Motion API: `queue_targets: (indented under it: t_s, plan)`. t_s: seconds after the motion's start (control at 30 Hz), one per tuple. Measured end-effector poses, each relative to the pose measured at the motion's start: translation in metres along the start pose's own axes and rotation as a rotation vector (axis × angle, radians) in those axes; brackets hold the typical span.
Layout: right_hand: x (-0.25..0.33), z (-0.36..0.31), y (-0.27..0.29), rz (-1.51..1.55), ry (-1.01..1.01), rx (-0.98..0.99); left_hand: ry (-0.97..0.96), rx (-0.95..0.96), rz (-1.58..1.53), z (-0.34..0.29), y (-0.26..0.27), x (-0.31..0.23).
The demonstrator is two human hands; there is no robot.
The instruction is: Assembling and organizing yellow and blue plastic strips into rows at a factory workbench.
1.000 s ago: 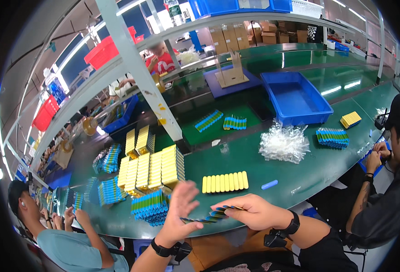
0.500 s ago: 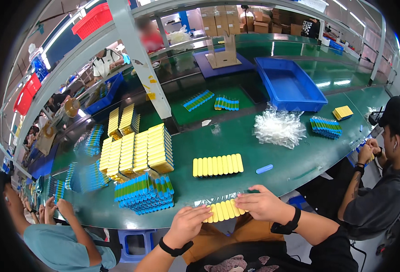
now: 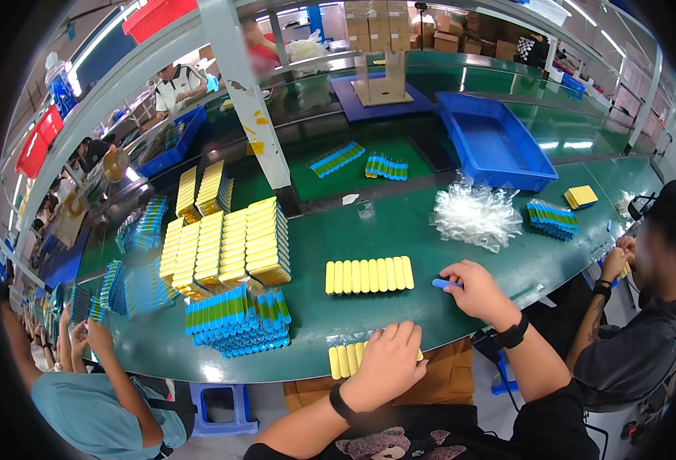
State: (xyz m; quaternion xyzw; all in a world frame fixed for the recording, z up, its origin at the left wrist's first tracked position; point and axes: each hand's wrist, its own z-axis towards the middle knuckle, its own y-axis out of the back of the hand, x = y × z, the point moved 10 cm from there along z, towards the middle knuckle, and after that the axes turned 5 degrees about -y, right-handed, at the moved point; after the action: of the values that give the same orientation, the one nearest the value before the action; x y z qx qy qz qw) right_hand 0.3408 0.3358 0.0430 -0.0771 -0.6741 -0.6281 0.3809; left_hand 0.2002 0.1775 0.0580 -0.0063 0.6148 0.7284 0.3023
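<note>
My left hand (image 3: 386,360) lies over the right part of a row of yellow round-ended strips (image 3: 343,360) at the table's near edge, its fingers bent around the row. Clear plastic film shows along the row's far side. To the right, my right hand (image 3: 477,291) pinches a single blue flat stick (image 3: 447,284) with rounded ends, at the table surface. Another row of yellow strips (image 3: 368,276) lies just beyond my left hand, on the green table.
Stacked yellow strips (image 3: 226,245) and blue-green strips (image 3: 238,322) stand at left. A pile of clear plastic bags (image 3: 476,215), a blue tray (image 3: 495,146) and more blue-green strips (image 3: 552,220) are at right. Co-workers sit on both sides; a metal post (image 3: 265,123) rises beyond.
My right hand has left the near row, moved right and farther away, and taken hold of the blue stick. The left hand has shifted right over the row.
</note>
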Motion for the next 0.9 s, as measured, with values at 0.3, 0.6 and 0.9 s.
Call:
queue_targets:
  t_s: [0.3,0.6,0.9]
  plan:
    - [0.048,-0.044,-0.021,0.201,0.154,0.316,0.182,-0.03,0.07,-0.099,0.065,0.073]
    - [0.086,-0.037,-0.067,-0.139,0.34,0.526,0.046,-0.224,-0.033,-0.121,0.061,0.101]
    - [0.211,-0.034,-0.174,-0.253,0.645,0.685,-0.08,-0.345,0.011,-0.127,0.067,0.09]
